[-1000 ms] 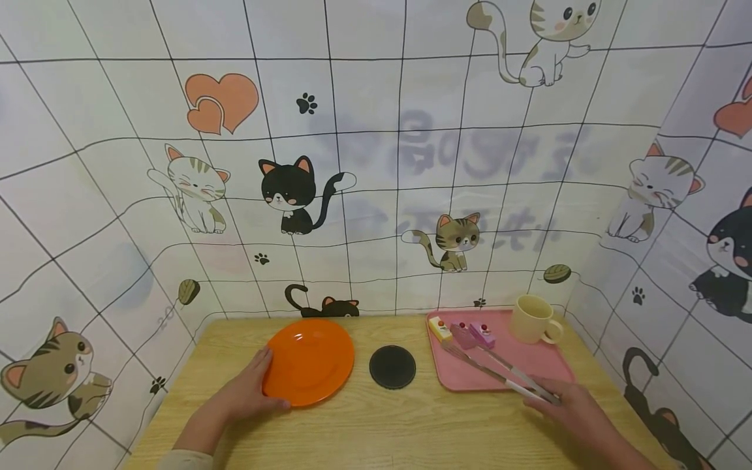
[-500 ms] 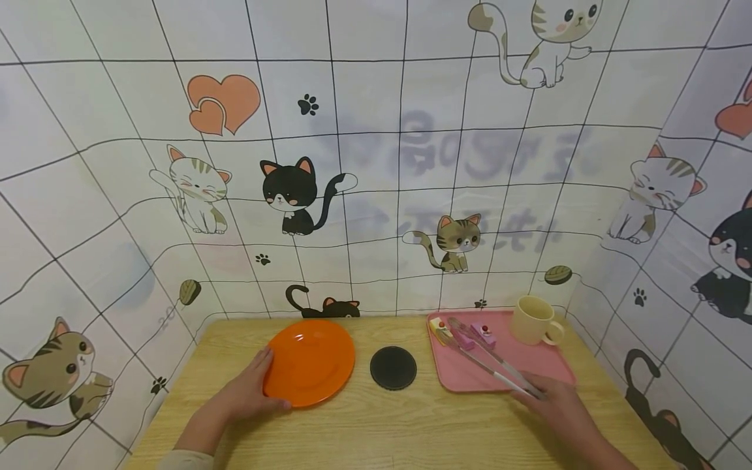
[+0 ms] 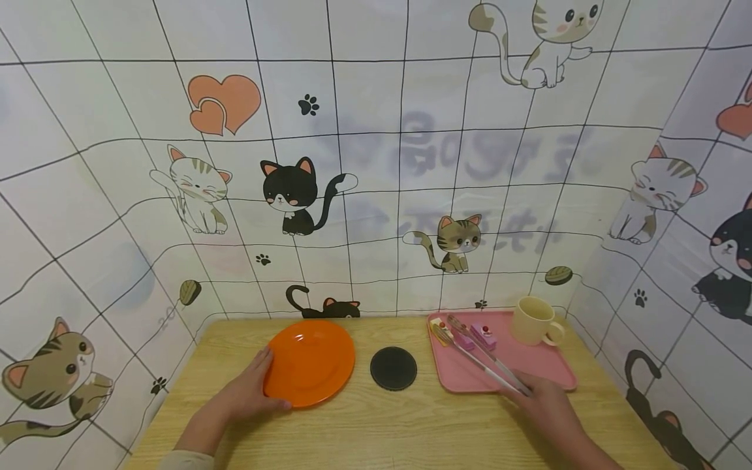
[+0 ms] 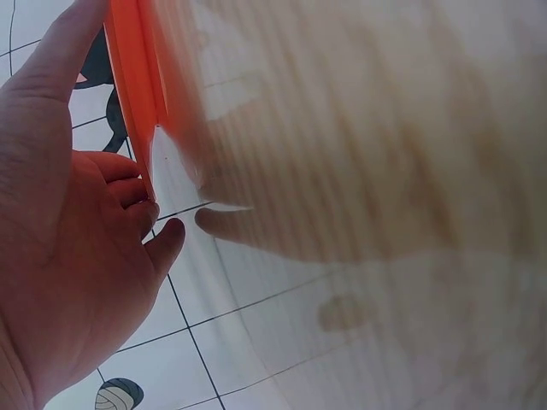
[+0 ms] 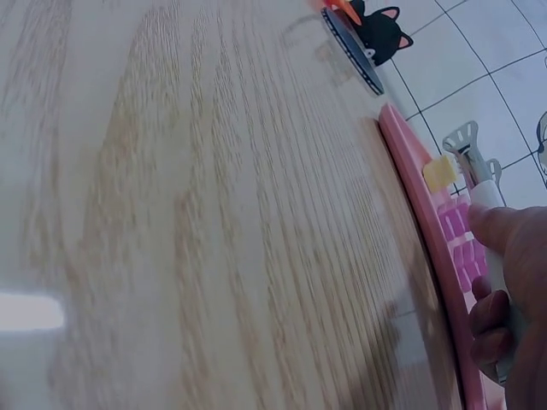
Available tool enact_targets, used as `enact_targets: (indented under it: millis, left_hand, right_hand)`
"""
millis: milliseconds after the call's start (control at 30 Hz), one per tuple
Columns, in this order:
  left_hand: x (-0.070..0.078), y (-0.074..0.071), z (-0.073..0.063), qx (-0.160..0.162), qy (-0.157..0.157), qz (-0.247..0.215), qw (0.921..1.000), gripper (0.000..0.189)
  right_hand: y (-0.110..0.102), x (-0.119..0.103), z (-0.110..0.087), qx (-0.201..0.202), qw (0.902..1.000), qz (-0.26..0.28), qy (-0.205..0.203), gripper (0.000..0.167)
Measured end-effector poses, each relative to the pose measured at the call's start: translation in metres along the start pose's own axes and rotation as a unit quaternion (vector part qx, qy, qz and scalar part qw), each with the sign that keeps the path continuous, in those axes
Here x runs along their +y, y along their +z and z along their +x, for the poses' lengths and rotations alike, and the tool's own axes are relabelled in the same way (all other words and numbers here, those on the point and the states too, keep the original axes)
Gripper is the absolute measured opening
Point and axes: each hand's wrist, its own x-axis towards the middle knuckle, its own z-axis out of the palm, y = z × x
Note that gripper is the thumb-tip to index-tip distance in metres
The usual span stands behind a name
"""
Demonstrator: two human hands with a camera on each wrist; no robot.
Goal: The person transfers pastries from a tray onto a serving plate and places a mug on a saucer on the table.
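My left hand holds the left rim of the orange plate, its thumb along the near edge. The left wrist view shows several fingers of that hand curled at the plate's edge. In my right hand are metal tongs with white handles, slanting over the pink tray. One tong tip lies over a yellow toy cake slice, the other above a purple slice; whether they touch is unclear. A second purple slice sits to the right, outside the tongs.
A pale yellow mug stands at the tray's back right corner. Between plate and tray lies a round dark coaster. Cat-printed cloth walls rise behind and beside the wooden table.
My right hand has moved left, and the tongs have shifted so one tip comes over the yellow slice. The left hand and the plate keep their place.
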Motion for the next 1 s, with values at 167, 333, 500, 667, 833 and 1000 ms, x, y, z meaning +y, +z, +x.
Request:
enact_targets:
  millis: [167, 333, 500, 667, 833, 1000]
  left_hand:
    - [0.001, -0.001, 0.0, 0.001, 0.002, 0.0, 1.0, 0.138]
    - [0.0, 0.0, 0.0, 0.002, 0.0, 0.003, 1.0, 0.138]
    - [-0.001, 0.001, 0.001, 0.003, 0.003, 0.0, 1.0, 0.138]
    - [0.0, 0.001, 0.001, 0.002, 0.001, 0.003, 1.0, 0.138]
    - [0.0, 0.001, 0.0, 0.001, -0.002, 0.002, 1.0, 0.138]
    - [-0.002, 0.001, 0.001, 0.003, 0.003, 0.004, 1.0, 0.139]
  right_hand:
    - [0.005, 0.0, 0.003, -0.008, 0.9999, -0.003, 0.012, 0.056]
    - [0.009, -0.001, 0.005, -0.014, 0.9998, -0.002, 0.016, 0.054]
    - [0.012, -0.003, 0.003, -0.003, 1.0, -0.006, 0.003, 0.048]
    - [0.012, -0.006, 0.004, -0.009, 0.9999, -0.012, 0.004, 0.044]
    - [0.012, -0.009, 0.003, -0.015, 0.9997, -0.012, 0.014, 0.04]
    - [0.014, -0.01, 0.001, -0.017, 0.9996, -0.012, 0.018, 0.041]
